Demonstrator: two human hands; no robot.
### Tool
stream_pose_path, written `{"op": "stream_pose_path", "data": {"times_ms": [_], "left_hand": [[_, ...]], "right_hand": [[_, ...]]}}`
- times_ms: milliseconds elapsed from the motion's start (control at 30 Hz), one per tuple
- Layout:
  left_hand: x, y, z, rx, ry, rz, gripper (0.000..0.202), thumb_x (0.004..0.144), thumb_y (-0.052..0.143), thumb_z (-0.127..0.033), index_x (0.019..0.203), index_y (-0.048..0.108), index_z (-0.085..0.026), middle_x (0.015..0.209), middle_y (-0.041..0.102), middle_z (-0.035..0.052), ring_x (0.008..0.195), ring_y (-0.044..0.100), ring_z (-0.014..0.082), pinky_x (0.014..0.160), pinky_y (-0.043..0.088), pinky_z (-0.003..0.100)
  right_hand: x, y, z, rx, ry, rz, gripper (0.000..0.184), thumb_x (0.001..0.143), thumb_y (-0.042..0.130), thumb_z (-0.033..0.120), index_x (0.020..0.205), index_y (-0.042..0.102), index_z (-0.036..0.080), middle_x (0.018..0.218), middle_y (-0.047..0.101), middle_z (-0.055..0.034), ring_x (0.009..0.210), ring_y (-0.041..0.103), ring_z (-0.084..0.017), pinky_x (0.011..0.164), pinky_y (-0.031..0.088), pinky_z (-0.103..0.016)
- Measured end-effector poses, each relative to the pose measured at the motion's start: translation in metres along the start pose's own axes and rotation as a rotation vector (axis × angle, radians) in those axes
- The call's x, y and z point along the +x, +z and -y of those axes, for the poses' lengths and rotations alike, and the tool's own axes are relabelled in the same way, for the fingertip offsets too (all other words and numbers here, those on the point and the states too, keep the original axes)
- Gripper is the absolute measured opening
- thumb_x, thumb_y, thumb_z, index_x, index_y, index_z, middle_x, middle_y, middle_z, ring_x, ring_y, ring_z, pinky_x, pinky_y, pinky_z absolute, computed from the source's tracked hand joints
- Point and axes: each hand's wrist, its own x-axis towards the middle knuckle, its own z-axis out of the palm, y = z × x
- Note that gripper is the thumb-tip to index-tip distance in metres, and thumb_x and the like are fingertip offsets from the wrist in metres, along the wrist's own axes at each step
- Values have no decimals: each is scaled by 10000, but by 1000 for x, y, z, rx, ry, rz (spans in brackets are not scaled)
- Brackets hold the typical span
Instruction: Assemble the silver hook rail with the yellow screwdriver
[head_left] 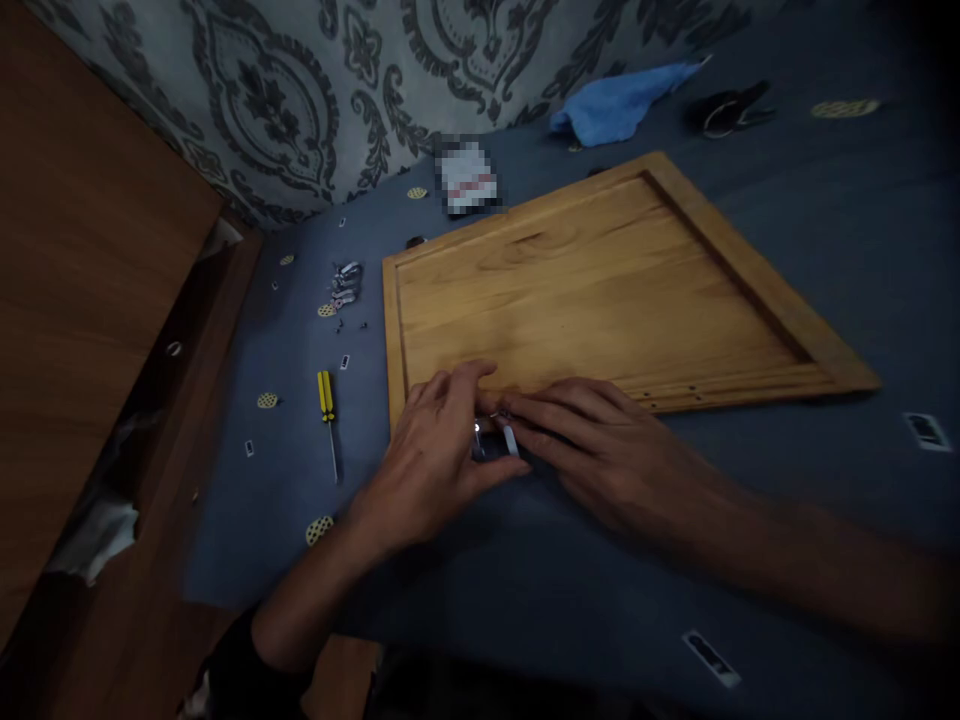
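Note:
A wooden cabinet door (555, 300) with a raised frame lies on the blue cloth. At its near edge, toward the left corner, is a small shiny metal handle (511, 441), partly covered by my fingers. My left hand (431, 465) is curled around it, with the fingers over the door's edge and the thumb below at the handle's lower end. From the other side, my right hand (600, 445) presses its closed fingertips on the handle's upper part. Small dark holes (691, 390) show in the frame to the right of my right hand.
Left of the door lies a yellow screwdriver (326, 400). Several metal handles (346, 283) and small screws (339, 325) are beyond it. A blurred white packet (469, 178), a blue rag (622, 103) and a dark tool (724, 112) lie behind the door. Brown furniture (97, 270) stands at left.

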Motion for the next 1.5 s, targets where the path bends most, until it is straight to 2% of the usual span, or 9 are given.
{"op": "stream_pose_path", "data": {"times_ms": [467, 600, 667, 833, 933, 1100, 1333, 1433, 1500], "left_hand": [[-1, -1, -3, 58, -13, 43, 800, 827, 945, -330, 1448, 453, -216, 1203, 759, 95, 1271, 659, 342, 1098, 537, 537], [-5, -23, 6, 55, 8, 4, 584, 959, 801, -393, 1442, 507, -244, 1298, 721, 111, 1240, 684, 292, 1055, 576, 461], [-8, -47, 18, 106, -60, -106, 426, 984, 735, -351, 1364, 566, -256, 1300, 717, 92, 1172, 703, 255, 1009, 577, 412], [-18, -100, 58, 432, -469, -334, 165, 941, 665, -334, 1051, 616, -220, 934, 670, 49, 885, 646, 254, 806, 492, 370], [-23, -107, 78, 404, -593, -316, 243, 867, 739, -365, 997, 590, -224, 735, 605, -8, 726, 608, 239, 683, 414, 322], [-24, -108, 88, 266, -634, -306, 306, 769, 776, -351, 979, 594, -224, 668, 624, -43, 644, 615, 201, 606, 393, 285], [-20, -123, 52, 46, -417, -516, 346, 872, 743, -418, 1164, 661, -252, 841, 674, -25, 715, 662, 153, 652, 589, 294], [-7, -111, 26, -159, 130, -687, 310, 853, 901, -419, 1101, 773, -285, 729, 623, -45, 599, 612, 116, 520, 577, 242], [4, -96, 8, -190, 302, -723, 325, 855, 925, -338, 1148, 792, -284, 756, 628, -48, 614, 610, 99, 543, 601, 215]], "right_hand": [[-2, 2, -1, -46, -23, -11, 342, 989, 496, 65, 1214, 753, 93, 1230, 808, -141, 1092, 666, -293, 962, 549, -476], [-5, 5, -5, -82, -38, -8, 376, 978, 482, 40, 1220, 758, 123, 1219, 810, -130, 1120, 674, -283, 980, 539, -469], [-5, 5, -6, -83, -35, -3, 397, 985, 477, 48, 1246, 756, 153, 1234, 810, -114, 1115, 682, -274, 978, 543, -464], [-2, 5, -3, -71, -30, -35, 350, 1024, 464, 73, 1233, 740, 127, 1245, 810, -104, 1100, 686, -269, 980, 534, -449], [-1, 4, -1, -76, -26, -41, 352, 1031, 438, 66, 1220, 730, 117, 1235, 812, -104, 1096, 681, -270, 986, 524, -446], [-1, 3, -2, -65, -24, -32, 338, 1004, 474, 62, 1218, 728, 122, 1251, 809, -108, 1091, 687, -270, 975, 533, -446], [-1, 1, -1, -58, 0, 1, 365, 988, 492, 58, 1246, 740, 135, 1265, 811, -104, 1122, 694, -262, 979, 549, -450], [2, -2, 1, -70, -4, -10, 345, 1012, 474, 65, 1212, 750, 117, 1252, 815, -99, 1110, 694, -261, 975, 552, -444], [4, -5, 2, -78, -2, 9, 347, 1018, 473, 62, 1207, 758, 118, 1254, 816, -89, 1115, 692, -261, 973, 556, -441]]}}
